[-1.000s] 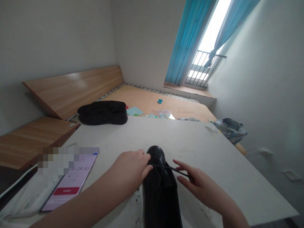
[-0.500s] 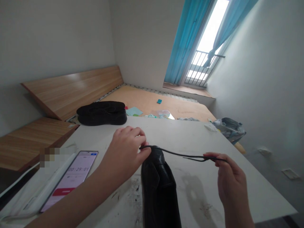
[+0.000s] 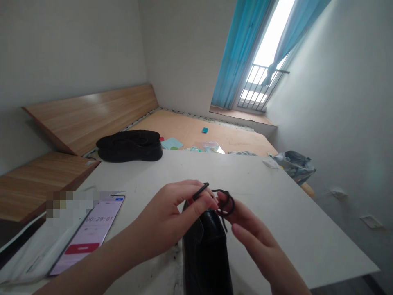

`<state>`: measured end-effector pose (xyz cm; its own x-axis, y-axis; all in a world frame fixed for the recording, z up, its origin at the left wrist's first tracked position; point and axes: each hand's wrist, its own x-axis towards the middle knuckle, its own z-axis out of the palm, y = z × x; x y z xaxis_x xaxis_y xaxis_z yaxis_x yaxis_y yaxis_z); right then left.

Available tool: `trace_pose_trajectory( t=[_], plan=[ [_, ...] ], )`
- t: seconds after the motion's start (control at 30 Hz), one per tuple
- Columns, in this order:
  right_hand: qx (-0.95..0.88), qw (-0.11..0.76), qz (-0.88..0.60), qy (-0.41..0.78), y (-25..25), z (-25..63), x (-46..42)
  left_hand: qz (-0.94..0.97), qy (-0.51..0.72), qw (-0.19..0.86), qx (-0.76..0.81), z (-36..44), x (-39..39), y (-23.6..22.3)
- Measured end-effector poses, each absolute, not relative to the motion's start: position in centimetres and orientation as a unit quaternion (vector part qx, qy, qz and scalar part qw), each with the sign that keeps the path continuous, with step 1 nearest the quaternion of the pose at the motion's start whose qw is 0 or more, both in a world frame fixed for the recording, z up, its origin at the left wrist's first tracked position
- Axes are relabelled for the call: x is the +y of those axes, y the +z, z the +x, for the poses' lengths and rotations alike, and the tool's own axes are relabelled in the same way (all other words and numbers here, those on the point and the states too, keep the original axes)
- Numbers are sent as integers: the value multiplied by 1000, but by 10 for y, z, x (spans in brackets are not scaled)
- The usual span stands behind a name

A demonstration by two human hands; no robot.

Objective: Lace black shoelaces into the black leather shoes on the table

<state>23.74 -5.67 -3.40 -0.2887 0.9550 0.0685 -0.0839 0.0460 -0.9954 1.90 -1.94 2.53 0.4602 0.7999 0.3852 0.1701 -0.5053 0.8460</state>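
A black leather shoe lies on the white table in front of me, heel end toward me. Over its toe-side end, my left hand is closed, pinching a black shoelace between thumb and fingers. My right hand meets it from the right, its fingertips against the looped lace and close to the left fingertips. The right thumb stands a little apart from the fingers. A loop bends round the right fingertips, and a loose end hangs beside the shoe. The exact crossing of the lace is hidden by the fingers.
Another dark shoe or pair stands at the table's far left corner. A phone showing a timer lies at the left, beside a white plastic-like item. Beyond the white table is a bed board with small packets.
My right hand has come in leftward from the far right to my left hand. The lace, stretched out straight before, is now bent into a loop between both hands.
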Motion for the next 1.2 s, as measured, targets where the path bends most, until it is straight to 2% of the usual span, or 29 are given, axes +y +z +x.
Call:
trace_pose_trajectory(
  t=[0.13,0.23,0.33,0.47,0.6,0.73,0.9,1.0,1.1,1.2],
  plan=[
    [-635,385,-415,526,-31,211,-53,818,397,316,272,21,-20,25],
    [-648,412,-401,499,-28,198,-42,841,374,283,271,20,-19,26],
    [-614,443,-397,519,-27,194,-27,837,330,264,348,15,-18,25],
    [-619,434,-413,508,-25,192,-10,828,174,231,480,8,-11,13],
    [-709,377,-410,432,-18,184,-7,862,38,209,460,10,0,-6],
    [-747,376,-410,363,-15,181,-8,860,49,184,474,12,9,-11],
    [-721,400,-427,371,-24,189,-3,844,83,157,507,8,15,-2],
    [-662,445,-429,424,-29,191,-2,844,180,209,460,8,13,6],
    [-536,480,-378,583,-28,190,-6,823,293,304,380,10,6,12],
    [-394,444,-322,738,-21,187,-12,790,328,396,334,13,-3,17]
  ],
)
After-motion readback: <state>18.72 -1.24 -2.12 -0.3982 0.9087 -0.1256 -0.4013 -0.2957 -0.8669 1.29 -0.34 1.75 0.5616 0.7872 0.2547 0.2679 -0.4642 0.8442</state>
